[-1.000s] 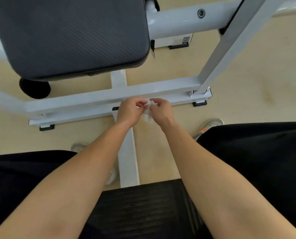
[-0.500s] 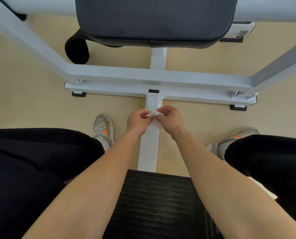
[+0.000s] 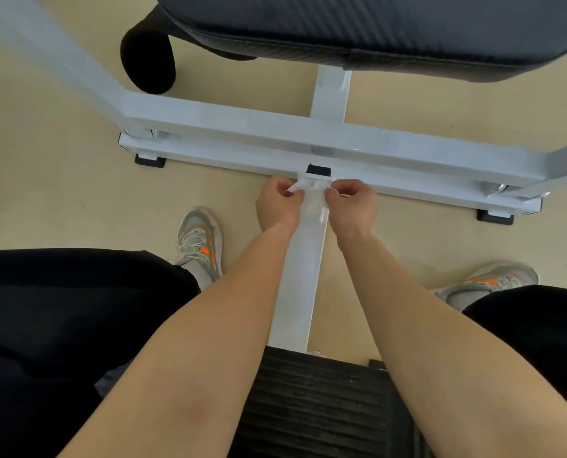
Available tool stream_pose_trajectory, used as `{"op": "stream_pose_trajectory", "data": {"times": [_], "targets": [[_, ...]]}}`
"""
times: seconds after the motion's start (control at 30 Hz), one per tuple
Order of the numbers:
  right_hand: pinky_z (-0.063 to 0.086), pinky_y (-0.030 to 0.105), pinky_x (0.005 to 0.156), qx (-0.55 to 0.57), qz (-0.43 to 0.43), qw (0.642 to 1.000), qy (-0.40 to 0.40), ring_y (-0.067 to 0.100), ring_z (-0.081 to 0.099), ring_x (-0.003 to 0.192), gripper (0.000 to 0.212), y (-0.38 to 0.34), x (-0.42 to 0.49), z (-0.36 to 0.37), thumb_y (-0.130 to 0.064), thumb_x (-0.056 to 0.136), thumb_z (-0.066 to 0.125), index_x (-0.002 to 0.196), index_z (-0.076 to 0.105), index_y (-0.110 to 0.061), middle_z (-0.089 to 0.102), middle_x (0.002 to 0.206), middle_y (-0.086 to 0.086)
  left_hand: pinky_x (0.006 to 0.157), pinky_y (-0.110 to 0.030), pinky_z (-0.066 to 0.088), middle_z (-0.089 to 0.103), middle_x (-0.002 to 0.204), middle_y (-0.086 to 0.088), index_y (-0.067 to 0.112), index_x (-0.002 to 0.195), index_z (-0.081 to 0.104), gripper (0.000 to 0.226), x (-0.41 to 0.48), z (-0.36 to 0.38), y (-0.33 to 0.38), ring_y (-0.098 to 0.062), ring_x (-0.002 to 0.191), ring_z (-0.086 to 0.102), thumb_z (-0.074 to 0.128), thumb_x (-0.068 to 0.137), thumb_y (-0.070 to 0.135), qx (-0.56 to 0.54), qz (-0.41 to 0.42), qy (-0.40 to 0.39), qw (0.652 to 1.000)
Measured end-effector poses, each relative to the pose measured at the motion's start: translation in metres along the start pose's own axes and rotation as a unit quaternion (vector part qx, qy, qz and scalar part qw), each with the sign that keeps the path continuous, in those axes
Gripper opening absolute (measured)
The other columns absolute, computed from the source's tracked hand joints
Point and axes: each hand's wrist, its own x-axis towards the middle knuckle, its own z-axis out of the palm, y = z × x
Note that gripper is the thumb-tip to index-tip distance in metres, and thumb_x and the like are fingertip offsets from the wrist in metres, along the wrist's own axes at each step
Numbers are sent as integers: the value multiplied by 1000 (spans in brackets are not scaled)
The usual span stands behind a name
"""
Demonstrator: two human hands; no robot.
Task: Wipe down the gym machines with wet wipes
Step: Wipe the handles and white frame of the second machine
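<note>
The wipe (image 3: 298, 187) is small and white, and it is held up in the air between the two hands, just over the far end of the middle bar (image 3: 300, 276). It is hard to see well, because the bar under it is white too. The left hand (image 3: 277, 208) pinches the left side of the wipe with curled fingers. The right hand (image 3: 354, 206) pinches the right side the same way. So the wipe is pulled out from left to right. The middle bar goes the other way, from near to far, and it runs right under the gap between the hands. Both hands are about as close to it as each other, one on each side. I think the wipe is being opened up and is not on the metal yet. To wipe this bar, the hands need to go down and then slide along it toward the near end. Just past the hands the cross bar (image 3: 259, 130) runs from left to right, and the middle bar joins it there. Farther off is the dark pad (image 3: 374, 28), with a black roller (image 3: 148, 61) on its left. A shoe (image 3: 199, 246) stands on the floor (image 3: 60, 180) on each side of the middle bar.
</note>
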Motion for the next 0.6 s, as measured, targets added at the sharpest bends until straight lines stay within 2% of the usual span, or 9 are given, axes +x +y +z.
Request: {"op": "stream_pose_trajectory", "data": {"times": [0.07, 0.17, 0.23, 0.3, 0.37, 0.5, 0.53, 0.6], "targets": [[55, 27, 70, -7, -8, 1000, 8, 12, 65, 74, 10, -1, 5, 3, -10, 83, 67, 85, 67, -19, 67, 85, -7, 60, -14, 40, 61, 82, 12, 21, 86, 61, 10, 6, 6, 1, -4, 70, 56, 68, 87, 14, -6, 4, 8, 1000], [54, 30, 78, -47, -12, 999, 16, 15, 65, 86, 7, 7, 11, 6, -20, 82, 71, 85, 67, -25, 66, 102, 0, 66, -14, 44, 66, 89, 8, 18, 93, 68, 6, 6, 9, -4, -9, 79, 61, 67, 88, 15, 11, 21, 10, 1000], [51, 28, 81, -76, -6, 997, 20, 13, 64, 92, 8, 13, 11, 8, -24, 83, 72, 89, 68, -26, 64, 109, 0, 73, -18, 48, 71, 95, 6, 17, 101, 73, 13, 1, 10, -11, -10, 84, 64, 65, 91, 19, 32, 52, 7, 998], [52, 28, 82, -95, 9, 995, 15, 13, 65, 93, 10, 19, 10, 9, -22, 85, 72, 95, 69, -22, 67, 105, -1, 69, -13, 45, 71, 90, 8, 18, 99, 73, 15, -6, 11, -16, -7, 81, 63, 61, 94, 25, 37, 69, -8, 997], [55, 33, 86, -105, 35, 994, -1, 16, 67, 90, 10, 24, 8, 10, -21, 87, 71, 97, 69, -19, 69, 97, -3, 60, -11, 38, 68, 80, 6, 17, 86, 69, 19, -9, 11, -22, -7, 72, 59, 59, 96, 31, 51, 74, -28, 996], [58, 41, 86, -84, 80, 993, -4, 20, 70, 86, 13, 22, 6, 12, -21, 83, 73, 95, 70, -18, 72, 92, -2, 60, -30, 38, 64, 70, -7, 5, 79, 64, 30, 3, 10, -34, -24, 63, 51, 62, 94, 31, 123, 76, -71, 987], [59, 40, 86, -70, 80, 994, 7, 19, 70, 86, 13, 18, 6, 13, -18, 82, 72, 95, 70, -16, 72, 91, -2, 60, -32, 39, 64, 70, -6, 6, 79, 66, 27, 7, 9, -33, -26, 64, 52, 64, 93, 29, 141, 67, -78, 985], [58, 36, 86, -39, 75, 996, 32, 15, 69, 84, 14, 12, 5, 13, -12, 81, 70, 95, 71, -15, 72, 90, -3, 57, -32, 34, 54, 60, -5, 4, 75, 65, 28, 13, 6, -28, -27, 57, 40, 65, 91, 27, 167, 67, -83, 980]]}}
